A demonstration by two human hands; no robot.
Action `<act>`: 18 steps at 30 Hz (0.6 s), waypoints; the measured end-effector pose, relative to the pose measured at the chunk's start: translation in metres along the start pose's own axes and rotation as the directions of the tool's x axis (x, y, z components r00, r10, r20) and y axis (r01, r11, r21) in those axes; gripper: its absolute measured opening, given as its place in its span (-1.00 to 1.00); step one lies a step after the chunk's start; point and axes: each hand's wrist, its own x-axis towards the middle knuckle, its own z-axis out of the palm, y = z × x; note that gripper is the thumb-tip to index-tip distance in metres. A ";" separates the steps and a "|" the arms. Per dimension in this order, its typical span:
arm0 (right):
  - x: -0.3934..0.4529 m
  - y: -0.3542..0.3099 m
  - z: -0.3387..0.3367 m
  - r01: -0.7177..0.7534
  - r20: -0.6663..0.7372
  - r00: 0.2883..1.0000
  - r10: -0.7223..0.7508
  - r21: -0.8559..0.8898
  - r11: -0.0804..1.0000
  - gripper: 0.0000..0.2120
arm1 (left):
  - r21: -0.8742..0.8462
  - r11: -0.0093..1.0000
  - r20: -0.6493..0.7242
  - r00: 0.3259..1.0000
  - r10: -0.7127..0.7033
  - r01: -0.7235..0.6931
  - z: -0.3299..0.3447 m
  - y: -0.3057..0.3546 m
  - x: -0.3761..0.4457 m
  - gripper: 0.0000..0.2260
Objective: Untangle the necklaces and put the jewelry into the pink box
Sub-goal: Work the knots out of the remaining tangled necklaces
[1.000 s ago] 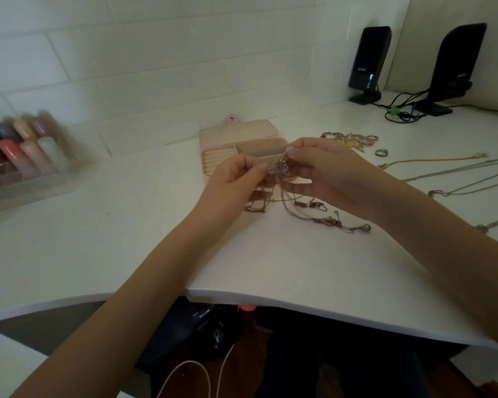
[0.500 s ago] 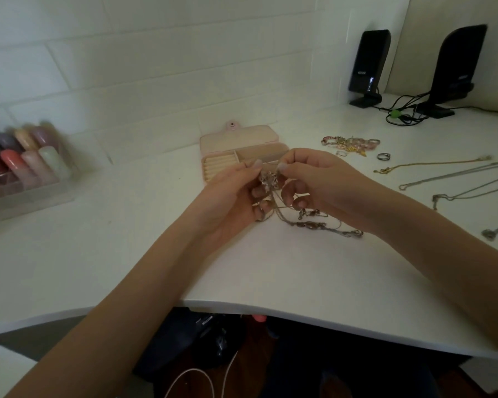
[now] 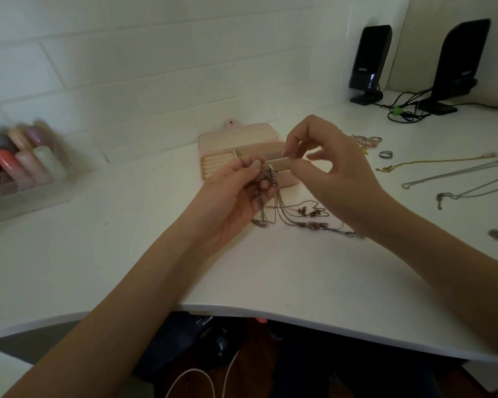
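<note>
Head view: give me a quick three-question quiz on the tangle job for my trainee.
1. True or false: the pink box is closed.
2. Which hand holds the tangled necklaces? A left hand B right hand C neither
3. Fill in: the loose ring lies on the ____ of the box, from the person's side.

Key: 1 false, its lid is open; 2 A, though the right hand's grip may pinch a fine strand, too thin to tell; 3 right.

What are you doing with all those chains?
A person is untangling necklaces. The left hand holds a knotted clump of chains above the white desk, while the right hand picks at it with its fingertips. The pink box sits open behind. More necklaces and rings lie at the right, not yet boxed.
</note>
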 end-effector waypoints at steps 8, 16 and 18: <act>0.001 0.010 -0.001 0.251 0.073 0.968 -0.241 -0.245 0.937 -0.91 | 0.024 1.000 -0.004 1.000 0.019 -0.019 -0.004 -0.003 0.001 -0.85; 0.002 0.014 0.001 0.155 0.111 0.985 -0.131 -0.241 0.958 -0.87 | 0.163 0.982 -0.010 0.995 0.095 -0.092 -0.002 -0.004 -0.001 -0.84; 0.001 0.013 0.002 0.077 0.128 0.990 -0.051 -0.199 0.977 -0.95 | 0.196 0.975 0.000 0.994 0.109 -0.106 0.000 -0.005 -0.002 -0.82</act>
